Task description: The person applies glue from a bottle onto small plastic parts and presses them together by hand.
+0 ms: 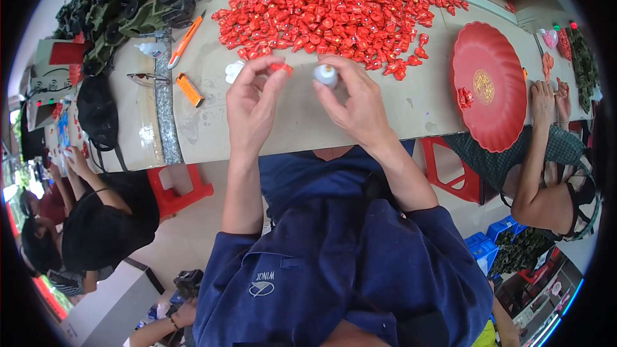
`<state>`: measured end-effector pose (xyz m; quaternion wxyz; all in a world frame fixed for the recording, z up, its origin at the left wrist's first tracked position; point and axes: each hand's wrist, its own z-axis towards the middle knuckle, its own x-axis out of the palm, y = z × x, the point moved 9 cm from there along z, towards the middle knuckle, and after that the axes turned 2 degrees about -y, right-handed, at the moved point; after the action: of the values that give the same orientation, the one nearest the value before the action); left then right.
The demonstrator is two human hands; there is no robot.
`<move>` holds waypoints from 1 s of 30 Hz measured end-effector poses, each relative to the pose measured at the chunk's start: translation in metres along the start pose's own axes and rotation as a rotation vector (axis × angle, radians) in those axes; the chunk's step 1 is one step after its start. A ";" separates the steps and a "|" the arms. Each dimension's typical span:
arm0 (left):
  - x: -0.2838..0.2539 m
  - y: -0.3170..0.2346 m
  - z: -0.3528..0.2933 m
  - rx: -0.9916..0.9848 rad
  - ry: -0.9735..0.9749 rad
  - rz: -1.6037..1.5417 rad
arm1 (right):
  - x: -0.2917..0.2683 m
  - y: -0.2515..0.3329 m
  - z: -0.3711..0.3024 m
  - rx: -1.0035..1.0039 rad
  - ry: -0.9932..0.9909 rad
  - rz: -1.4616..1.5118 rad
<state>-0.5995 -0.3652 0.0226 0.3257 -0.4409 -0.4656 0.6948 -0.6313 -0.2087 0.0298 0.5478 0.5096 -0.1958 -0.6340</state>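
Observation:
My left hand pinches a small shiny red plastic piece between thumb and fingertips. In my right hand is a small whitish bottle, its yellowish tip pointing up toward me. The two hands are a short way apart above the near part of the table, and the bottle does not touch the red piece. Just beyond them spreads a large heap of similar red pieces. A white lumpy object lies beside my left hand, partly covered by it.
To the left lie an orange utility knife, an orange-and-black box, glasses and another small bottle. A red scalloped tray holding a few pieces overhangs the table edge at right. Co-workers sit on both sides; dark green parts pile far left.

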 end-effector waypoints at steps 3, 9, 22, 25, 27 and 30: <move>0.022 0.013 -0.029 -0.326 0.158 -0.769 | -0.016 0.000 -0.009 0.125 0.036 0.194; 0.067 0.017 -0.078 -0.568 0.222 -1.125 | -0.032 0.017 -0.031 0.012 -0.071 0.185; 0.083 0.029 -0.101 -0.644 0.273 -1.123 | -0.041 -0.004 -0.057 0.349 -0.077 0.345; 0.080 0.031 -0.100 -0.673 0.261 -1.167 | -0.054 -0.009 -0.062 0.362 -0.067 0.403; 0.078 0.034 -0.100 -0.688 0.265 -1.177 | -0.064 -0.004 -0.062 0.274 -0.027 0.338; 0.080 0.033 -0.101 -0.670 0.311 -1.221 | -0.070 0.002 -0.063 0.236 0.012 0.352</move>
<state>-0.5403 -0.2718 -0.0510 0.5662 -0.2717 -0.7660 0.1369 -0.5846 -0.1270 0.0363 0.5879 0.5320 -0.3513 -0.4980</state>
